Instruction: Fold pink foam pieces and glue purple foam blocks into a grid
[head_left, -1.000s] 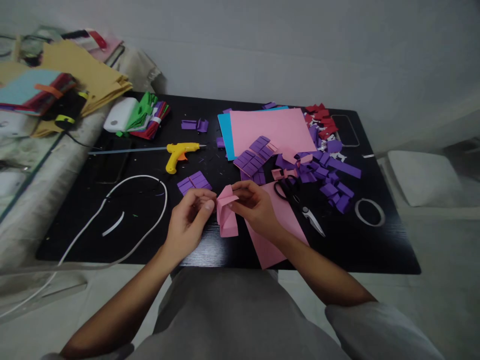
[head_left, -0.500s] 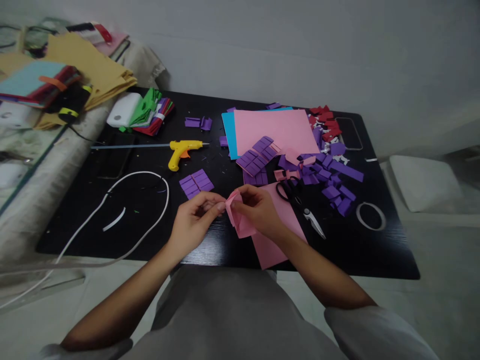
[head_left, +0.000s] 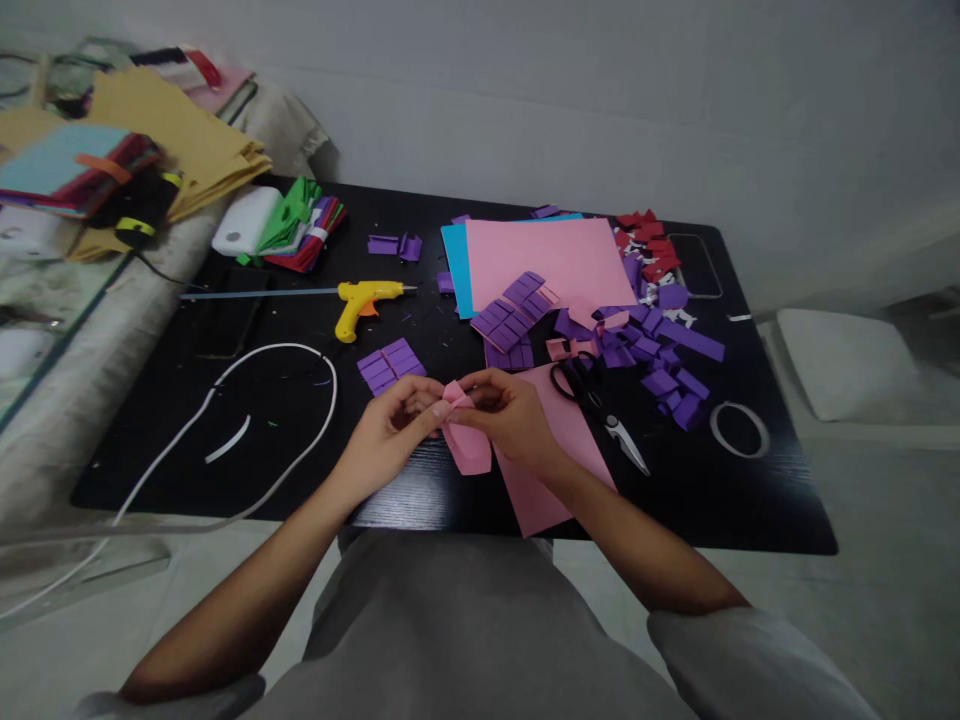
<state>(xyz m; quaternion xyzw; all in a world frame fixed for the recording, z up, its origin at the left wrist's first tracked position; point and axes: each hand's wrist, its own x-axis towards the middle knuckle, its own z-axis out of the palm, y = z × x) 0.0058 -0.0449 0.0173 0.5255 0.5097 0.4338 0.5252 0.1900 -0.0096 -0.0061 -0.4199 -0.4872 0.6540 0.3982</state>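
A folded piece of pink paper (head_left: pixel 469 446) is held between both hands above the table's front part. My left hand (head_left: pixel 394 425) pinches its upper left edge between thumb and fingers. From the other side, my right hand (head_left: pixel 514 415) grips the top of the fold, its fingertips partly hidden behind the paper. Beneath my right hand and forearm lies a flat pink sheet (head_left: pixel 555 440). Black-handled scissors (head_left: pixel 600 410) rest across that sheet's right edge. Just beyond my left hand is a purple scored paper piece (head_left: pixel 391 366).
A yellow glue gun (head_left: pixel 364 305) lies at the left with its glue stick. A white cable (head_left: pixel 330 400) loops over the table's left side. Pink and blue sheets (head_left: pixel 551 262), folded purple pieces (head_left: pixel 637 340) and a tape ring (head_left: pixel 739 431) lie to the right.
The pink paper has turned and now hangs downward between my hands, slightly further left. My left hand's fingers have moved in closer to my right hand's fingertips.
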